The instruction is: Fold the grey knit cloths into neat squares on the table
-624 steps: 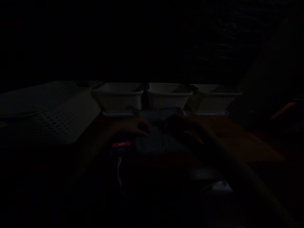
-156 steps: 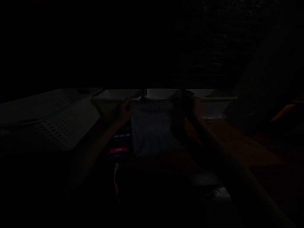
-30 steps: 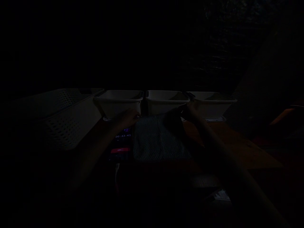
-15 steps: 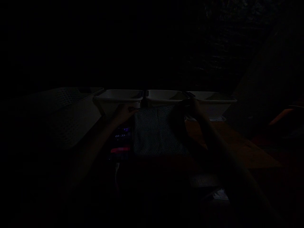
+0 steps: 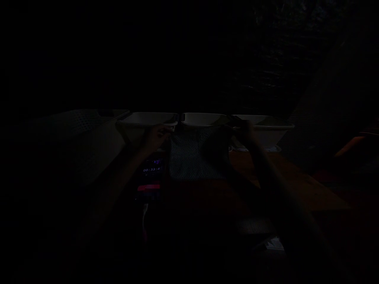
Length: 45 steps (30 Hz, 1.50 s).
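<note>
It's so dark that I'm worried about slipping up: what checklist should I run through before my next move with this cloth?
1. Left hand on the cloth: ok, fingers at its upper left corner.
2. Right hand on the cloth: cannot tell; it is at the upper right side, but shadow hides how the fingers grip.
3. Cloth clear of the phone: ok, a gap shows between them in this view.
4. Right bin upright: ok.
5. Contents of the middle bin: cannot tell; its floor is out of sight.
6. Lighting: not ok, most of the view is nearly black.
</note>
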{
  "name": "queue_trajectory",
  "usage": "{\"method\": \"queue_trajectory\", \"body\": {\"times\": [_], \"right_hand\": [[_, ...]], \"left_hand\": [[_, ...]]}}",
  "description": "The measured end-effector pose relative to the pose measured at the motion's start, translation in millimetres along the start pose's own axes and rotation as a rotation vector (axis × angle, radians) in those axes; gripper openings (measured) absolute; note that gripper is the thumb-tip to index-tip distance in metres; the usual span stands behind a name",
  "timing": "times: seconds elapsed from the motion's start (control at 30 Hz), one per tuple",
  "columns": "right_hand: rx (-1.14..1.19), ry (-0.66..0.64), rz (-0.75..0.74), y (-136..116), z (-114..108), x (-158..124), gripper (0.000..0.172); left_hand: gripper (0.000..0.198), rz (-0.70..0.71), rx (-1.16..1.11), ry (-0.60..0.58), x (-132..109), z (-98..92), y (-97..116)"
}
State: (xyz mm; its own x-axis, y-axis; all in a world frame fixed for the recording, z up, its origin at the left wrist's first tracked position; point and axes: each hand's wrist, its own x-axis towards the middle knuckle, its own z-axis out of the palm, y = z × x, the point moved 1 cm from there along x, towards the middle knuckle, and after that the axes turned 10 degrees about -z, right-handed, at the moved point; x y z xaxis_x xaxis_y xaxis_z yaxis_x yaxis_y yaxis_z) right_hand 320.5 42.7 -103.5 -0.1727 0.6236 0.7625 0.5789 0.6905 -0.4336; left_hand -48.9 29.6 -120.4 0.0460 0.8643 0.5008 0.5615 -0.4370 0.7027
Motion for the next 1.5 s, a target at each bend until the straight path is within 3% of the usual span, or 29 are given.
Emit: {"method": "queue_trajectory", "body": {"times": [0.2,0.37,0.63,0.77,0.97,1.13,1.37,1.5], "right_hand": [[0.111,-0.204,-0.084,12.8,2.6,3.3,0.025],[0.154,-0.269,-0.115,-0.9,-5.8,1.1,0.022],[0.301,-0.617,0.105,2.6,-26.4,-9.5,0.031],[0.366,-0.723,0.187,12.2,-28.2,-14.3,0.032],[0.348,-0.873,0.366,6.8,-29.8,-20.9,0.036],[0.432,-0.921,0.471,11.4,-30.7,-24.4,0.041],[0.397,-1.06,0.271,-2.8,-28.2,-21.2,0.034],[0.362,-0.927,0.258,-23.7,-24.1,-19.8,0.032]], "left_hand": [[0.027,0.065,0.18,-0.074,0.1,0.4,-6.3],[0.019,0.159,0.49,-0.138,-4.6,-9.2,2.0],[0.024,0.344,0.289,-0.344,-6.1,-15.0,15.0],[0.022,0.274,0.215,-0.487,-15.0,-13.5,23.7],[0.023,0.009,0.145,-0.724,-19.6,-13.8,21.7],[0.02,-0.022,0.143,-0.814,-22.1,-13.9,28.5],[0.023,-0.073,0.153,-0.959,-24.0,-9.0,28.6],[0.028,-0.096,0.164,-0.881,-22.2,-5.7,21.6]]}}
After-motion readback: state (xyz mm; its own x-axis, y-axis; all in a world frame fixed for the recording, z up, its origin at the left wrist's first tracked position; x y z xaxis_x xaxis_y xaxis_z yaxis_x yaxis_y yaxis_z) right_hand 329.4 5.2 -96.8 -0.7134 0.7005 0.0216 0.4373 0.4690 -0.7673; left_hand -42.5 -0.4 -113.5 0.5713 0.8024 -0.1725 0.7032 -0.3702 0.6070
